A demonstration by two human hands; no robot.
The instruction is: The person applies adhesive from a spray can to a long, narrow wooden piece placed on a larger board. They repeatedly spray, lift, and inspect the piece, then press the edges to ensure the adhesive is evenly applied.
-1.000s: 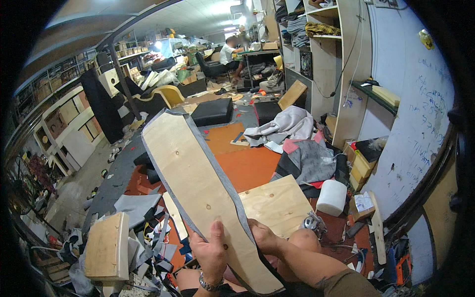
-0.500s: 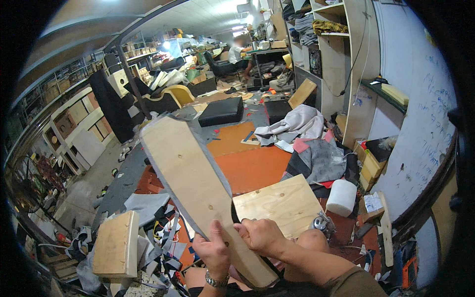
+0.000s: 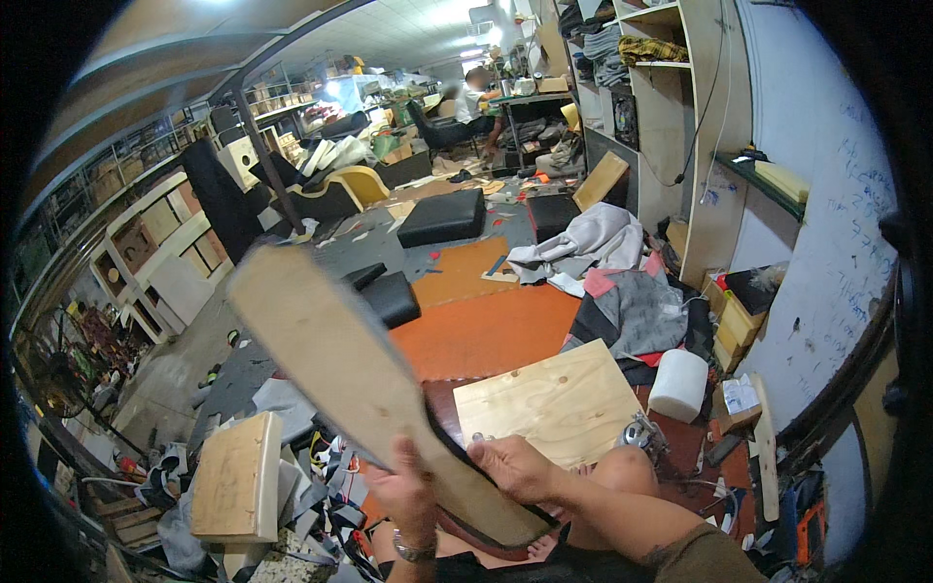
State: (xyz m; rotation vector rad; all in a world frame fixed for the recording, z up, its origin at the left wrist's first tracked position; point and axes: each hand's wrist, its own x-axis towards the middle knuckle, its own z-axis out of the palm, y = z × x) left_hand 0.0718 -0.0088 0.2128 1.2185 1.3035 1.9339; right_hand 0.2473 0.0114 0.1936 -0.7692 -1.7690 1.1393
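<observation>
A long wooden panel (image 3: 340,364) tilts across the middle, its broad upper end to the left and blurred. Its near end narrows and reaches down over my lap. Dark material shows along its right edge, and a grey layer along its left. Wrapped about the panel's left edge is my left hand (image 3: 406,491), smeared by motion, its thumb in front of the wood; a watch sits on that wrist. From the right, my right hand (image 3: 513,469) is closed on the panel's opposite edge, its fingertips partly hidden.
Behind my right hand lies a flat plywood board (image 3: 544,398), with a metal tool (image 3: 641,437) by my knee. A padded wooden block (image 3: 233,476) stands left among fabric scraps. Black cushions (image 3: 442,216), cloth (image 3: 641,311) and a white roll (image 3: 678,385) lie farther off. People sit at the back.
The panel's upper end has swung left and down, and my left hand has moved slightly left and down with it. My right hand stays near the same edge. Black cushions now show behind the panel.
</observation>
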